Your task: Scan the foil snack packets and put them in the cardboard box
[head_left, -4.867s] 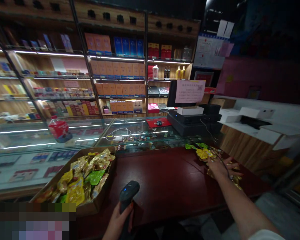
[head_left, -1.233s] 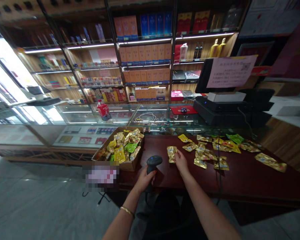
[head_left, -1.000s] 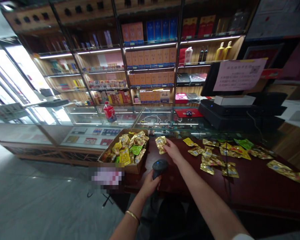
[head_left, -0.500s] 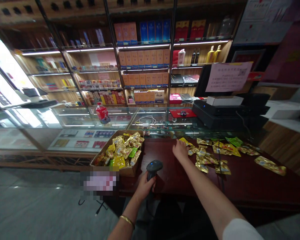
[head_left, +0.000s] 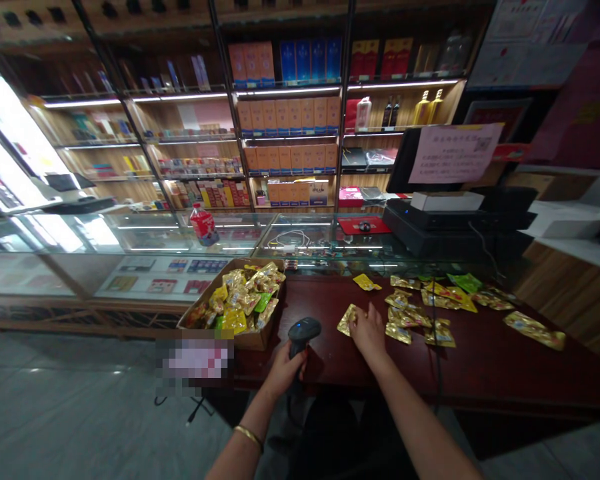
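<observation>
My left hand [head_left: 283, 371] is wrapped round the handle of a black barcode scanner [head_left: 304, 329], held above the front of the dark red tabletop [head_left: 325, 363]. A small blue light glows on the scanner's head. To the right of the scanner, my right hand [head_left: 369, 333] has its fingertips on a gold snack packet [head_left: 347, 321] at the tabletop; part of the packet is hidden under the fingers. A yellow snack packet [head_left: 367, 282] lies alone beyond that hand. Several gold packets [head_left: 405, 315] lie loosely to its right, along with a green packet [head_left: 465, 283].
A cardboard box [head_left: 260, 340] heaped with packets stands on the left. Behind runs a glass counter [head_left: 230, 230] with a red-labelled bottle [head_left: 203, 225], a mouse [head_left: 364, 227] and a monitor [head_left: 403, 160]. A dark cable [head_left: 436, 360] crosses the tabletop on the right.
My right hand has come nearer to me from the far edge, with a gold packet now at its fingers. The yellow packet lies uncovered. My left hand still holds the scanner.
</observation>
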`<action>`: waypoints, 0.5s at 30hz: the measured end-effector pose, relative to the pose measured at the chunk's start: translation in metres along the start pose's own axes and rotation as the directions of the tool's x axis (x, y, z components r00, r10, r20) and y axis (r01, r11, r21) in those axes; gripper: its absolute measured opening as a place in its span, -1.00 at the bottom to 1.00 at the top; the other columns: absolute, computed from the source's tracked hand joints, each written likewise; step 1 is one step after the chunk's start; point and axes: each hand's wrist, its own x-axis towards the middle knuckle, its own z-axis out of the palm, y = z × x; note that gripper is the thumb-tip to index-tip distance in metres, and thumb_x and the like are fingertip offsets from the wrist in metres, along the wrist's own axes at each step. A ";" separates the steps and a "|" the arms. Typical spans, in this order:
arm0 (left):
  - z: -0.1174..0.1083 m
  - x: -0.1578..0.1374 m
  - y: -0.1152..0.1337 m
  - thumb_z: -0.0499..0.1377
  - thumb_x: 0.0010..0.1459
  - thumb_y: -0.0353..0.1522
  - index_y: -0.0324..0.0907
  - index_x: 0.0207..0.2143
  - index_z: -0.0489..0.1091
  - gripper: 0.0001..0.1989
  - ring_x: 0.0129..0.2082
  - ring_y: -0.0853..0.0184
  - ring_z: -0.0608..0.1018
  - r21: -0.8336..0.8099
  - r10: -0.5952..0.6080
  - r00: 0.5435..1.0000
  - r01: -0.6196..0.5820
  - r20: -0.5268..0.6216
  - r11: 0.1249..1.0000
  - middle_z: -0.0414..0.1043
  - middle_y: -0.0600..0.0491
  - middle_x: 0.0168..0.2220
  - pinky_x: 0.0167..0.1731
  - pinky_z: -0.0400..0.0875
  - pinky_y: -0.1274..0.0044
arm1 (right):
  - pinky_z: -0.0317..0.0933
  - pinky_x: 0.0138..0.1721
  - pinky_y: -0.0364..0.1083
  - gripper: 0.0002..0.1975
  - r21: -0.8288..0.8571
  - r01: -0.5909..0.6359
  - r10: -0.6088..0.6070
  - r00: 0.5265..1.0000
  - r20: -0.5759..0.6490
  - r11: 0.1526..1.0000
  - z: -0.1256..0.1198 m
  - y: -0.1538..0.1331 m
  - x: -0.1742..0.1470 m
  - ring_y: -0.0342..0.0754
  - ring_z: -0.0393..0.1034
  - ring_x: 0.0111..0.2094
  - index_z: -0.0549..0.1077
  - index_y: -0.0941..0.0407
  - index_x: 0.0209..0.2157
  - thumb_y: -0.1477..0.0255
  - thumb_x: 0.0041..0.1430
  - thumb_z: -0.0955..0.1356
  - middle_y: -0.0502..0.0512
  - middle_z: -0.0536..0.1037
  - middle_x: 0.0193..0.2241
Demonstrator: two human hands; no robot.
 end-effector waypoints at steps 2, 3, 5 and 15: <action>-0.001 0.000 0.000 0.28 0.07 -0.14 -0.24 -0.17 0.40 -0.61 -0.72 0.45 0.34 -0.010 -0.007 1.000 0.007 0.001 1.000 0.35 0.22 -0.63 -0.68 0.22 0.61 | 0.05 0.25 0.30 -0.38 0.038 -0.106 0.107 0.994 -0.012 0.994 0.004 0.001 -0.002 0.41 0.14 0.33 0.31 0.18 0.30 0.24 0.27 0.34 0.52 0.28 0.31; -0.001 0.000 -0.001 0.29 0.06 -0.13 -0.25 -0.17 0.40 -0.59 -0.72 0.45 0.33 -0.014 -0.013 1.000 0.013 0.004 1.000 0.35 0.22 -0.63 -0.68 0.22 0.61 | 0.02 0.26 0.34 -0.34 0.091 -0.115 0.116 0.993 -0.009 0.989 0.008 0.002 -0.002 0.40 0.15 0.33 0.26 0.17 0.32 0.25 0.24 0.36 0.51 0.34 0.28; -0.003 0.000 -0.001 0.30 0.06 -0.12 -0.26 -0.13 0.41 -0.56 -0.72 0.45 0.33 -0.023 -0.027 0.999 0.028 0.017 0.999 0.34 0.22 -0.63 -0.68 0.22 0.61 | 0.08 0.25 0.30 -0.38 0.289 -0.066 0.076 0.997 -0.024 0.955 0.014 0.004 0.000 0.29 0.27 0.27 0.28 0.10 0.27 0.32 0.18 0.37 0.38 0.46 0.19; -0.005 -0.003 0.003 0.32 0.06 -0.08 -0.25 -0.24 0.43 -0.58 -0.71 0.48 0.30 -0.041 -0.008 0.997 0.011 0.071 0.999 0.31 0.21 -0.65 -0.66 0.18 0.62 | 0.45 -0.20 0.02 -0.63 0.877 0.023 0.172 0.978 -0.120 0.481 0.007 -0.010 0.008 0.10 0.61 -0.24 0.38 0.04 -0.15 0.07 0.14 0.32 0.18 0.63 -0.19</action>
